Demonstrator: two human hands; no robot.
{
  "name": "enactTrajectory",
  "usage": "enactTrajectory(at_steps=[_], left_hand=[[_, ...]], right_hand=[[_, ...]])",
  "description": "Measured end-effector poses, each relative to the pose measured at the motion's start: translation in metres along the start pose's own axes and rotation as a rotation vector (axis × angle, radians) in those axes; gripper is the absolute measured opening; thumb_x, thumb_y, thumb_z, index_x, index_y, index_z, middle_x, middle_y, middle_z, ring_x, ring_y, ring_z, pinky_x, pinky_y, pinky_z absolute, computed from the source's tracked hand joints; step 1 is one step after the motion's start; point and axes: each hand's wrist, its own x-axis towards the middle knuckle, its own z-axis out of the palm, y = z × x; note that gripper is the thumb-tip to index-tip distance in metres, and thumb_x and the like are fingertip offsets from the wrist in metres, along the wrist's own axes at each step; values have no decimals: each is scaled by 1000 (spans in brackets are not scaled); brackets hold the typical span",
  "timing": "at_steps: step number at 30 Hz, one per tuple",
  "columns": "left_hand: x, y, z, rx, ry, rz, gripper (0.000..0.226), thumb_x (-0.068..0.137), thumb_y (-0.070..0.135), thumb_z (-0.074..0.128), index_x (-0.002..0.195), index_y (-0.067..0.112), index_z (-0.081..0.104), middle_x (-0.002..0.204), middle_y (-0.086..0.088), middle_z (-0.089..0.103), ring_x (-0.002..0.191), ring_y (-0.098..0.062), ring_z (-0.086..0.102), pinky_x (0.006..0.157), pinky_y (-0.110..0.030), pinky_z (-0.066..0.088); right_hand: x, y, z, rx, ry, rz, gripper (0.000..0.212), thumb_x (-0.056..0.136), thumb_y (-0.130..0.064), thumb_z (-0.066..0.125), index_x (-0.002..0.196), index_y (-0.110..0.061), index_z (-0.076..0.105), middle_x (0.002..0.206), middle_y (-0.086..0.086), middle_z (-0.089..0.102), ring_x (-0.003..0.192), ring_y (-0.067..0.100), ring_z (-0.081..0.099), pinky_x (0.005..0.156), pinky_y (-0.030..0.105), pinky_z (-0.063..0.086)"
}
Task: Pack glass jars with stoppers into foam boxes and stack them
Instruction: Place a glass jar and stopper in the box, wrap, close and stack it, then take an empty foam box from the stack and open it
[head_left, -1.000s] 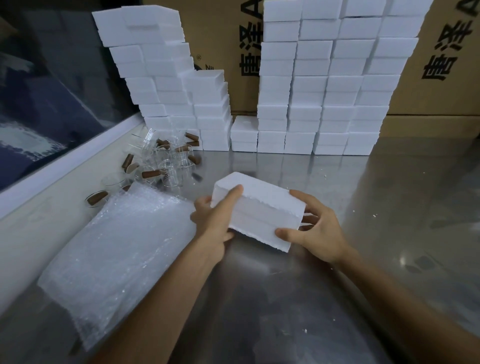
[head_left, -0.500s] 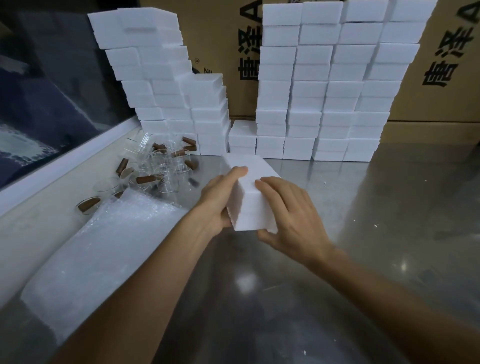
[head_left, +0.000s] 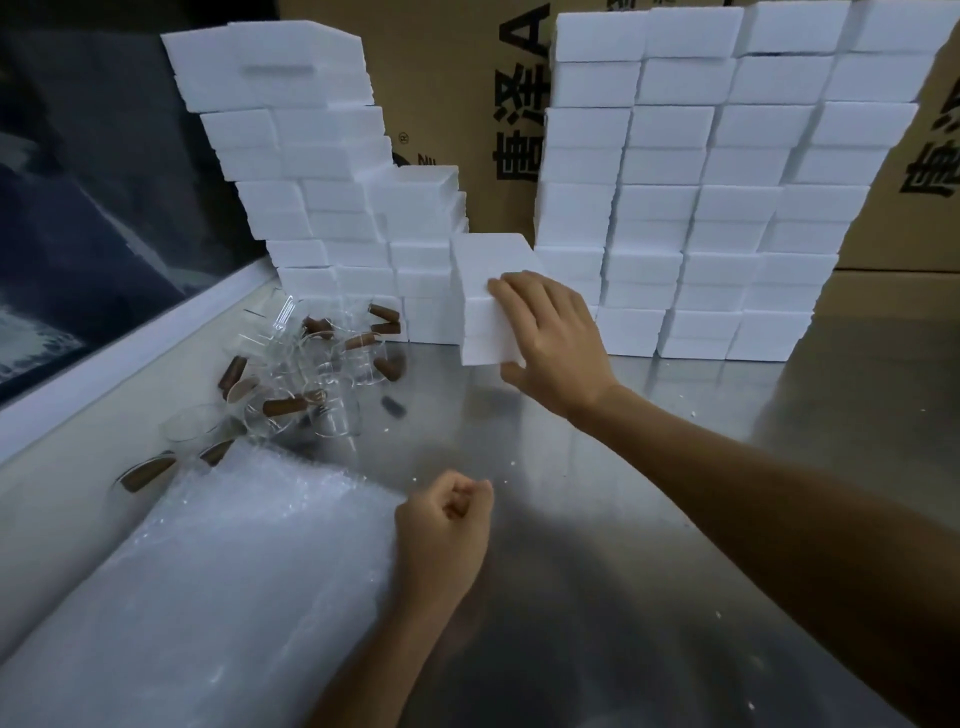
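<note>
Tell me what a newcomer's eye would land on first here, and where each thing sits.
First come the white foam box stacks along the back of the steel table, before the cardboard cartons. At centre the right hand presses a foam box into the gap between the stacks. At left lie the glass jars with brown stoppers, beside the bubble wrap; the left hand is fisted.

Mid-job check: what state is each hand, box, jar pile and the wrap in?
Right hand: fingers spread on the foam box.
Foam box: closed, set in the gap between stacks.
Left hand: fisted, holding nothing.
Glass jars: loose, unpacked, some tipped over.
Bubble wrap: lying flat.
</note>
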Motion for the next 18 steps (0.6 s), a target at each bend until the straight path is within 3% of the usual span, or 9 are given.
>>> enactTrajectory(at_steps=[4,8,14,18], left_hand=[[-1,4,1,-15,22,11,24,74,40,59,64,19,60,50,-3,59,49,-23,57,51,-41,48],[-3,7,1,-46,21,24,33,69,51,52,65,19,59,49,-4,58,49,-22,58,51,-38,47],[-2,7,1,-5,-9,29,29,74,36,59,57,12,56,48,-5,58,48,-22,57,51,-38,48],[-1,7,3,11,6,39,24,70,35,60,51,20,56,46,1,58,43,-11,54,54,-31,48]], right_hand=[[20,13,31,-12,-3,33,85,64,-21,85,139,-3,49,136,17,54,127,37,49,105,47,41],[31,22,54,-67,-55,64,86,65,-17,83,141,-3,46,139,16,51,131,36,46,107,45,39],[43,35,78,-191,-111,91,81,68,-18,80,140,-7,44,135,15,51,125,34,47,103,44,40],[66,40,88,-261,-168,105,84,66,-21,82,138,-7,42,131,14,51,118,34,50,102,45,39]])
